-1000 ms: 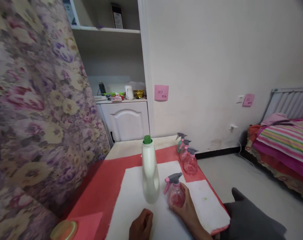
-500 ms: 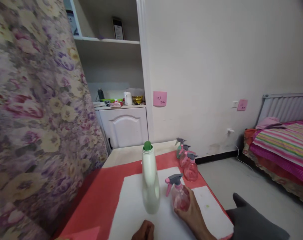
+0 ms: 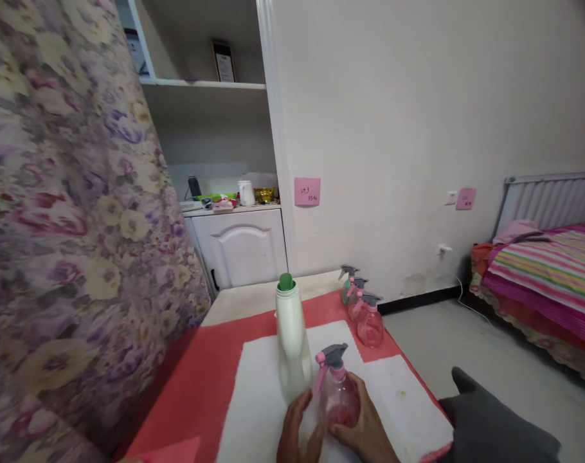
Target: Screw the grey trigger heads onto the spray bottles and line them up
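Largest first: behind your work stands the pale wall, then your desk, red-covered, with a white sheet on it. The tall pale-green bottle stands upright on the sheet, a green piece showing at its mouth. Three other spray bottles line the desk's right side. The pink spray bottle is just right of the tall bottle's lower part, long axis near upright, nozzle pointing left; cannot tell whether its base touches the sheet. Your right hand, the nearer, has its grip clamped round the body from the right. Your left hand has thumb and fingers parted, the spray bottle lying to its right; contact uncertain. Writing: the shelf box bears an illegible label; the near pink note reads apparently "293", a less certain "556" beneath; the farther pink note is unreadable.
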Demonstrator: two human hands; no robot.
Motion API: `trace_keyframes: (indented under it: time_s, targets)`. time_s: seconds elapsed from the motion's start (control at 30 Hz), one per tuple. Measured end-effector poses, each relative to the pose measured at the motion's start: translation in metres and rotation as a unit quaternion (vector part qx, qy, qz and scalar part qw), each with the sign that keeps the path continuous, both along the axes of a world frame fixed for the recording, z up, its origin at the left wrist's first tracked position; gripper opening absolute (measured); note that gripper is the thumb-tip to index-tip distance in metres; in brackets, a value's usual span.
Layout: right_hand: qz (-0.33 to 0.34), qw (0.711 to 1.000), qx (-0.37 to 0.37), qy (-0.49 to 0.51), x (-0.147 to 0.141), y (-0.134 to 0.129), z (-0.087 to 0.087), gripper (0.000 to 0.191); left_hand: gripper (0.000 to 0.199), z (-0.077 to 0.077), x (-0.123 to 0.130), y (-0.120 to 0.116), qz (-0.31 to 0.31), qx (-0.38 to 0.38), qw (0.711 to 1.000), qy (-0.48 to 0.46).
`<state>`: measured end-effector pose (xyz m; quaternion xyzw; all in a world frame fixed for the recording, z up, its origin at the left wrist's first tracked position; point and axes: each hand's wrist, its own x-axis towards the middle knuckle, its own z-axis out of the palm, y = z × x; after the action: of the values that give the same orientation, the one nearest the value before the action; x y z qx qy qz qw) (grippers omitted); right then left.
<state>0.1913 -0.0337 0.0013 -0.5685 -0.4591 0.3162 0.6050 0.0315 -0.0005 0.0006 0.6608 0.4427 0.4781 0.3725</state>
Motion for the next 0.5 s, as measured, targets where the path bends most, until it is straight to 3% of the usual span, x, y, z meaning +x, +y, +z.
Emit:
trace_keyframes:
  time_s: [0.13,0.27,0.4,0.5]
  targets:
    - [0.007,1.000,0.005,0.020,-0.015,-0.002,-0.008,0.073,0.068,0.001,0.028,-0.004,-0.059,0.003,0.998,-0.016]
    - [0.003,1.000,-0.003,0.018,-0.018,-0.009,-0.012,0.060,0.071,-0.004,0.030,-0.004,-0.032,-0.039,0.998,-0.025]
    - [0.105,0.994,0.022,0.014,-0.005,-0.015,0.005,0.069,0.071,0.011,0.013,-0.001,-0.044,-0.058,0.996,-0.048]
    - [0.204,0.977,0.022,0.064,0.006,-0.017,0.027,0.083,0.076,0.031,0.003,0.000,-0.100,-0.084,0.990,-0.051]
